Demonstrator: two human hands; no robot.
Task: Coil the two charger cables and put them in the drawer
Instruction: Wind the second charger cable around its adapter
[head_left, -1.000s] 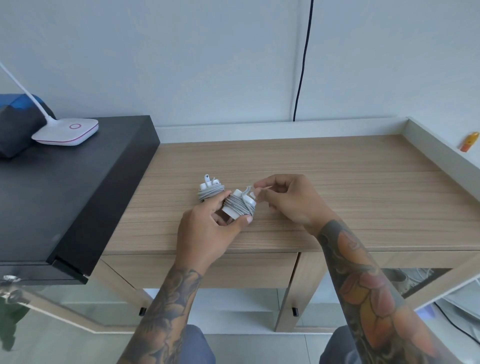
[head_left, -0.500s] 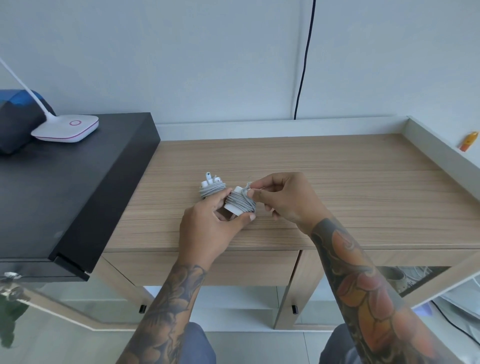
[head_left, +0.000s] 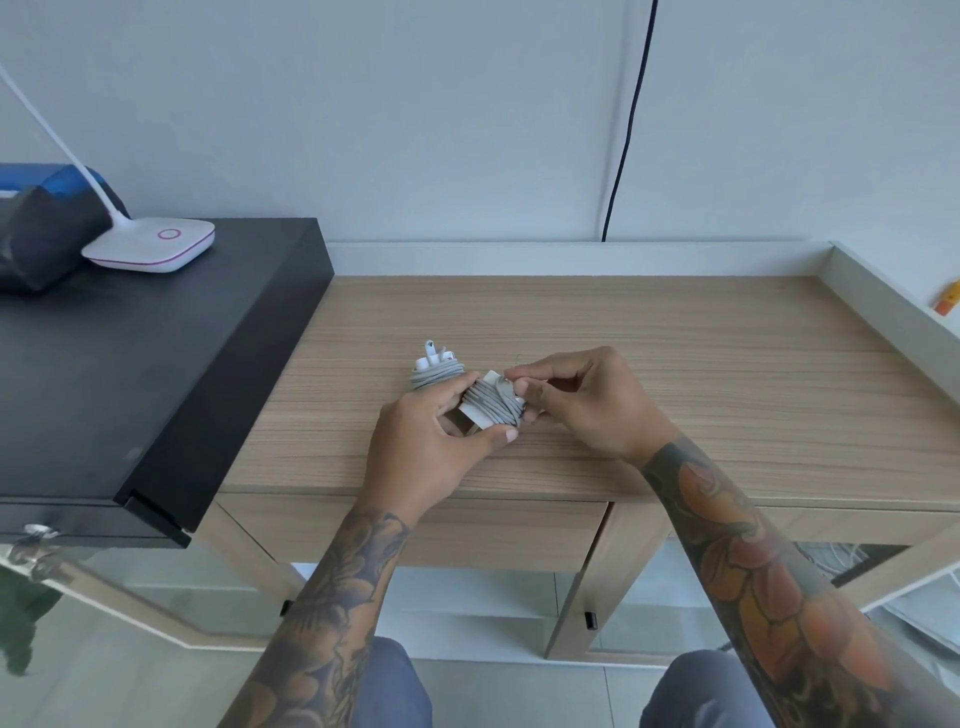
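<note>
From the head camera, one wrapped charger (head_left: 435, 368) lay finished on the wooden desk (head_left: 675, 364). The left hand (head_left: 431, 447) gripped the second charger (head_left: 492, 406), nearly all coiled, while the right hand (head_left: 582, 400) pinched its cable end at the top. Tucking that end and stowing both in the closed drawer (head_left: 467, 530) seemingly remained.

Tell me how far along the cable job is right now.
Done: one wrapped charger lies on the wooden desk. In hand: the left hand grips the second charger while the right hand pinches its cable end, apparently tucking it. Left: both must go into the drawer, which is shut.
</note>
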